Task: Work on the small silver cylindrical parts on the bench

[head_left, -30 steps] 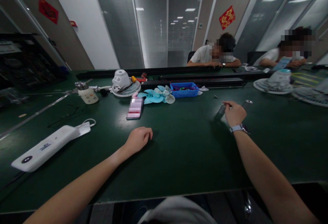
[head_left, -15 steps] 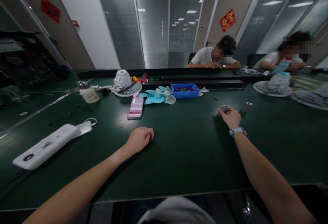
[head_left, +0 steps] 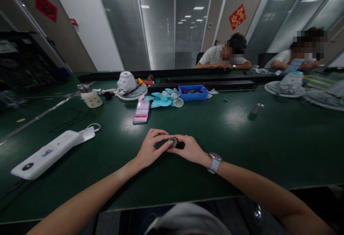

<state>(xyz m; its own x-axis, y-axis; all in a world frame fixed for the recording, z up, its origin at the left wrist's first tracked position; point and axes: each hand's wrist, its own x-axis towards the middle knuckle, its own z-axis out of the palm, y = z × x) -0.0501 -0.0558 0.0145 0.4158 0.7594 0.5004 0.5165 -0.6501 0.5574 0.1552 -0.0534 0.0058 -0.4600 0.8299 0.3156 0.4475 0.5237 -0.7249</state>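
In front of me, at the middle of the green table (head_left: pixel 204 181), both hands meet at a small grey metal cylinder (head_left: pixel 172 142) with a round end facing up. My left hand (head_left: pixel 149 149) pinches it from the left, thumb at the near side and fingers at the far side. From the right, my right hand (head_left: pixel 192 150), with a watch on its wrist, closes thumb and fingers around it. The fingers partly cover the cylinder's body. A second metal cylinder (head_left: pixel 258 109) stands apart on the table to the right.
Beyond my hands lie a phone (head_left: pixel 141 111), light-blue fan blades (head_left: pixel 162 99), a blue tray (head_left: pixel 194 94) of small parts and a white fan part (head_left: pixel 131 86). A power strip (head_left: pixel 44 156) and a bottle (head_left: pixel 91 99) are left. Two people sit opposite, with fan parts (head_left: pixel 286 86) before them.
My right hand has carried the metal cylinder from the right side to the middle. My left hand has shifted slightly right, unfolded from a loose fist and taken hold of it too.
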